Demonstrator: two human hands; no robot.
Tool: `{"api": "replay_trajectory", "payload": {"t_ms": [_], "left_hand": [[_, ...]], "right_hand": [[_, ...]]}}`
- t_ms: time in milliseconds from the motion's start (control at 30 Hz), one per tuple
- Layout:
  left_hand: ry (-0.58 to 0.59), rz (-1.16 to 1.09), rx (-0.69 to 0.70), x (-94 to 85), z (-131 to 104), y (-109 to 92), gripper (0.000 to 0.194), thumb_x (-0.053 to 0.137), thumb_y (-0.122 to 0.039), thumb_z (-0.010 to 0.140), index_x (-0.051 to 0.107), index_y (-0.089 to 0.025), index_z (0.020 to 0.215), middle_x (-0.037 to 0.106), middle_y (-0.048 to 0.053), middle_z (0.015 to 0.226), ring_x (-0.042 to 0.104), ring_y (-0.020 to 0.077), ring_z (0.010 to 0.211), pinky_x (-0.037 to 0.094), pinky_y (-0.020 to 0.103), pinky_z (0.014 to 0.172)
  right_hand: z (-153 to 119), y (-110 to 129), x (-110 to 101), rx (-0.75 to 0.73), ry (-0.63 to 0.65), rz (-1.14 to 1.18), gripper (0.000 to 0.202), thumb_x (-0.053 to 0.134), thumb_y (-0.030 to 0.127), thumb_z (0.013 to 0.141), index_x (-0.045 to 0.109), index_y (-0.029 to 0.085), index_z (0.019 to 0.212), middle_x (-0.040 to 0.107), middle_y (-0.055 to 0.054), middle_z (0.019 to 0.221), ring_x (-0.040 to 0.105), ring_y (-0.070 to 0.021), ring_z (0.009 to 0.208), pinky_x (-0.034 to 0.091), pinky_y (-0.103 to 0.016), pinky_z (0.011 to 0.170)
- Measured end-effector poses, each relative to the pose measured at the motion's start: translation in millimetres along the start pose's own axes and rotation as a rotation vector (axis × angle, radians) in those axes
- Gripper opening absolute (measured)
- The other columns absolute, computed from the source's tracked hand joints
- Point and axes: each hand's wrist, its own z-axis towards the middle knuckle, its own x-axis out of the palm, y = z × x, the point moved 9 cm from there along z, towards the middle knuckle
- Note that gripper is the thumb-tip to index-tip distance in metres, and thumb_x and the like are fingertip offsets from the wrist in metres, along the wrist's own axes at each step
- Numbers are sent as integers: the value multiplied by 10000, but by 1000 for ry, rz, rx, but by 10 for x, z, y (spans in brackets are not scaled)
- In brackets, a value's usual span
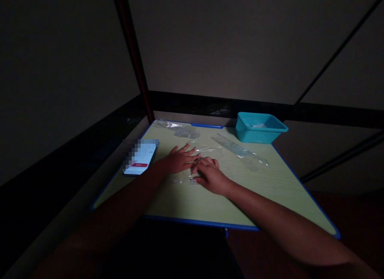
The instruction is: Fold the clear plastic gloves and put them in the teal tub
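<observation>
Your forearms (270, 215) reach over the table (270, 181), where a clear plastic bag (180, 181) lies beneath your left hand (179, 160), fingers spread, and right hand (210, 175), fingers curled, pinch unclear; likely light, slippery: grip an edge.

The tabletop (270, 195) is pale yellow-green, faintly grained, with a bright blue edging (198, 221). Plastic bags (235, 147) are clear and colourless. The far-right basket (259, 135) is plain turquoise; the left phone (143, 155) shows pale blue and red. The shadowed floor (345, 211) looks dark red.
</observation>
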Motion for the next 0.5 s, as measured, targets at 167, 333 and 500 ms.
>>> {"api": "replay_trajectory", "payload": {"t_ms": [167, 333, 500], "left_hand": [[-7, -10, -1, -14, -6, -13, 473, 292, -438, 963, 287, -355, 1429, 188, 23, 1540, 55, 326, 1419, 167, 632, 1037], [0, -10, -17, -21, -6, -16, 476, 303, -425, 962, 285, -350, 1432, 185, 28, 1540, 59, 324, 1419, 169, 620, 1043], [8, 0, -27, -18, -1, -16, 471, 287, -439, 964, 275, -367, 1429, 184, 17, 1539, 62, 314, 1421, 178, 638, 1029]], "right_hand": [[-6, 44, 9, -18, 20, 15, 90, 643, 134, 764, 610, 203, 812, 607, -35, 967, 439, -224, 1038, 244, -366, 868], [-1, 74, 17, -41, 27, 26, 111, 598, 85, 757, 604, 191, 789, 599, -34, 931, 444, -213, 1022, 241, -362, 871], [-6, 91, 20, -68, 23, 36, 131, 613, 69, 733, 614, 193, 775, 603, -28, 908, 451, -213, 1005, 245, -350, 854]]}}
